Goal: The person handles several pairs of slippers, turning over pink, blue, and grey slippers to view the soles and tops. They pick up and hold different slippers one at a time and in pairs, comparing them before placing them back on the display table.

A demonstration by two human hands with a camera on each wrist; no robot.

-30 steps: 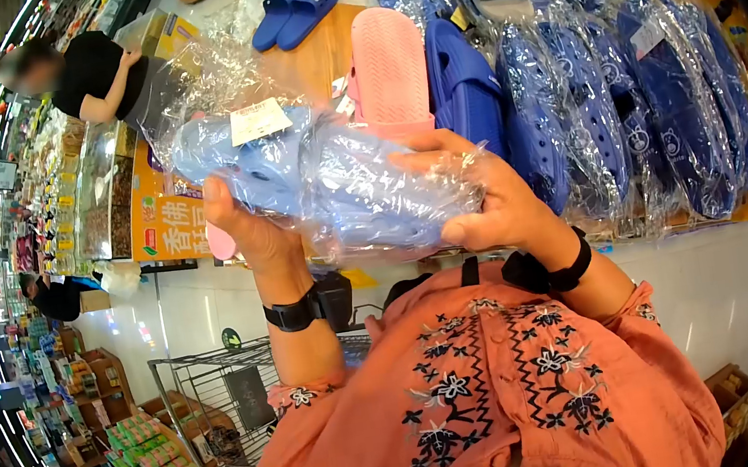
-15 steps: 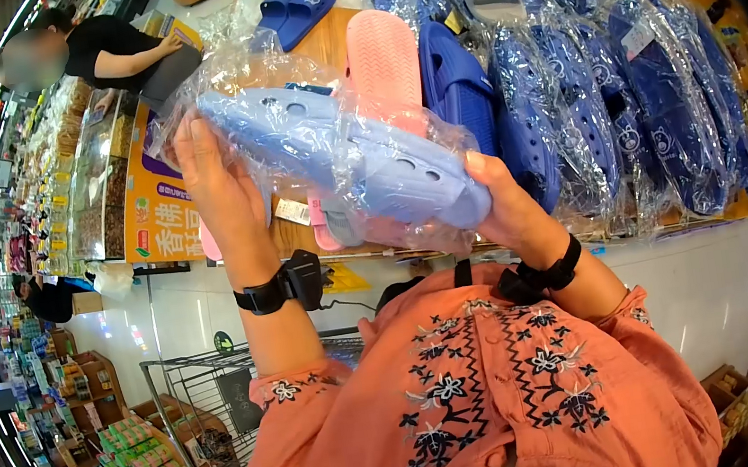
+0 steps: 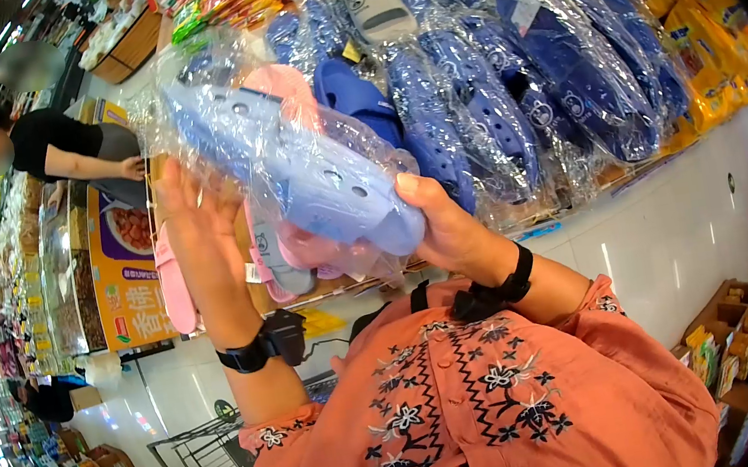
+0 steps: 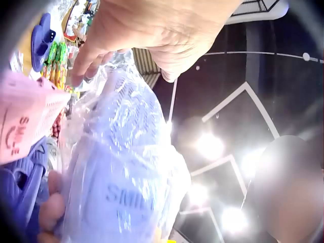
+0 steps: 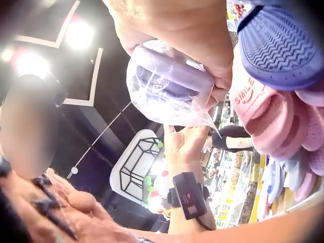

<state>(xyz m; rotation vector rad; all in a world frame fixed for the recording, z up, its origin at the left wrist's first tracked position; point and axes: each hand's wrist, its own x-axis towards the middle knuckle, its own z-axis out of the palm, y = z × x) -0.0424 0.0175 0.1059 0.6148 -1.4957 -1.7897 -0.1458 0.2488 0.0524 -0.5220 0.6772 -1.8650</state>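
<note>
A pair of light blue slippers [image 3: 334,186] in a clear plastic bag is held up over the display table, slanting across the head view. My right hand [image 3: 452,227] grips its near right end, thumb on top. My left hand [image 3: 205,224] stands at the far left end, fingers stretched upward beside the crinkled plastic. In the left wrist view, "SMILE" is printed on the light blue slipper [image 4: 121,187], and fingertips [image 4: 50,207] of the right hand show along its lower side. A pink slipper [image 3: 282,89] lies partly hidden behind the bag.
Bagged dark blue slippers [image 3: 491,112] fill the table's right half, with a grey slipper [image 3: 375,4] behind them. Pink slippers [image 3: 176,285] lie near the table's front edge. A wire shopping cart [image 3: 199,454] stands below left. Another person [image 3: 70,147] leans over the goods at left.
The bag has turned from price tag showing to a slipper's upper and side showing. My left hand's fingers have straightened away from it. The view has swung, shifting the table contents leftward.
</note>
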